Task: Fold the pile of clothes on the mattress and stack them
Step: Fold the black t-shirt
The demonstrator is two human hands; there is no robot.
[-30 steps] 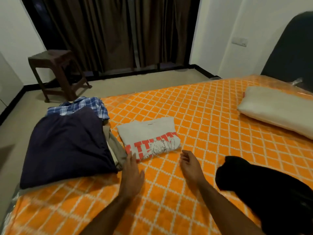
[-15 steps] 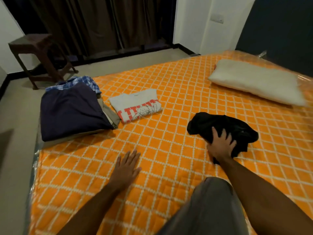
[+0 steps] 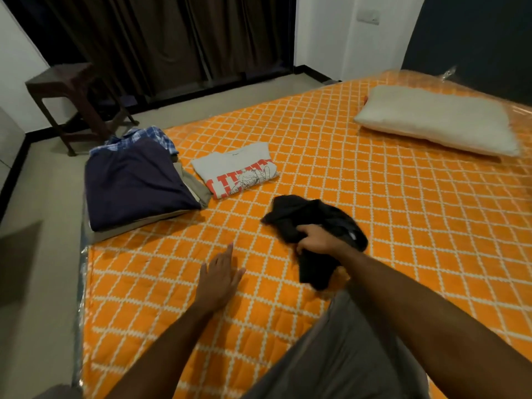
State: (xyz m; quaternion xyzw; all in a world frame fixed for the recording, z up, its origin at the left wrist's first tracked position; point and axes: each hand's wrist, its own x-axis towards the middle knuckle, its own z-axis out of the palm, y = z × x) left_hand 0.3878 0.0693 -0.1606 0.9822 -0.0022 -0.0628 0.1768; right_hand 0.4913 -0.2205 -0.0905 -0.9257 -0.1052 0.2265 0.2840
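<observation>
- The black garment [image 3: 313, 223] is lying crumpled near the middle of the mattress [image 3: 388, 226], toward its near edge, with one end trailing down toward the person's knee.
- The right hand [image 3: 316, 240] is gripping it from above, fingers curled into the cloth near the bundle's middle; the fabric is bunching out past the hand on both sides.
- The bundle's long axis is running from far-left to near-right, roughly across the line of the right forearm.
- The left hand [image 3: 220, 276] is resting flat on the mattress just to the left of the garment, fingers straight and slightly spread, holding nothing; it looks like the nearer free hand for catching a second corner and spreading the cloth.
- Beyond, a folded grey printed T-shirt [image 3: 234, 169] is lying alone, just beside a stack topped by a folded navy garment [image 3: 135, 182] at the mattress's far-left corner, with a blue checked shirt [image 3: 144, 138] behind it.
- A pillow [image 3: 437, 119] is sitting toward the far-right corner, well apart.
- The black piece appears to be the last one unfolded.
</observation>
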